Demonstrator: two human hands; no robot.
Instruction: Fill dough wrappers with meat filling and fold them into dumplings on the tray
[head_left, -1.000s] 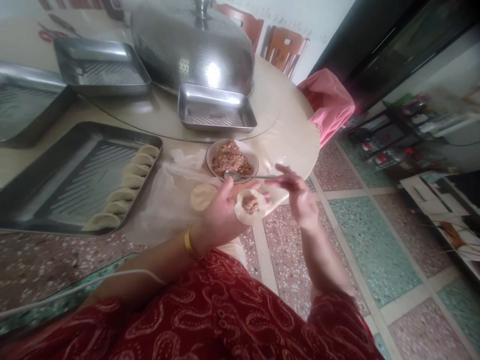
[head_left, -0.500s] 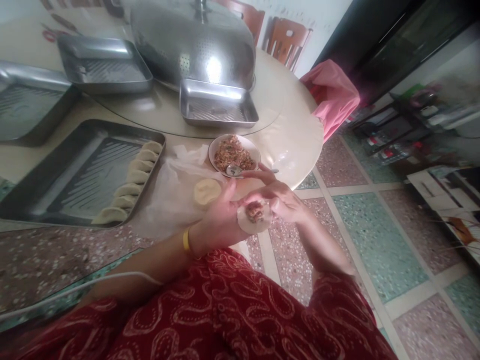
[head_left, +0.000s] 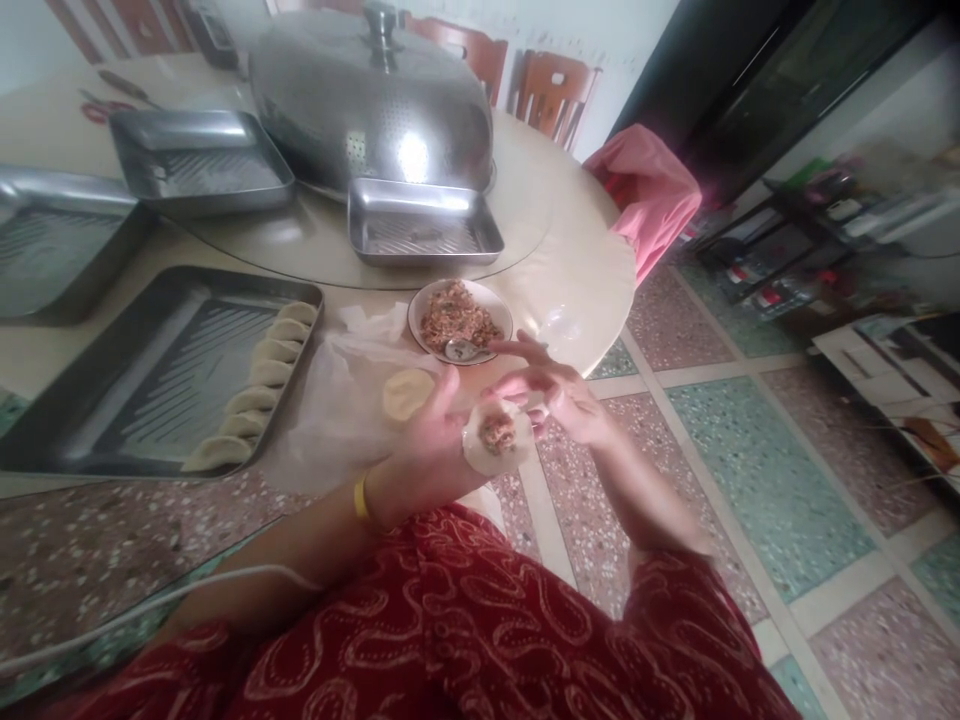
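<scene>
With filling apparently done, the thin, round white dough wrapper (head_left: 486, 461), pinkish minced filling (head_left: 498, 432) at its centre, lies across the left hand (head_left: 431, 440), thumb spread apart, the right hand (head_left: 561, 396) at its edge, pinch unclear; folding would call for a clean rim.

Beyond the domed steel lid (head_left: 307, 115) stand wooden chairs (head_left: 574, 82), and red-handled scissors (head_left: 111, 106) lie to its left. Right of the lid hangs a pink cloth (head_left: 656, 185); farther right of it, plastic bottles (head_left: 784, 294) stand low in a dark rack (head_left: 808, 215).
</scene>
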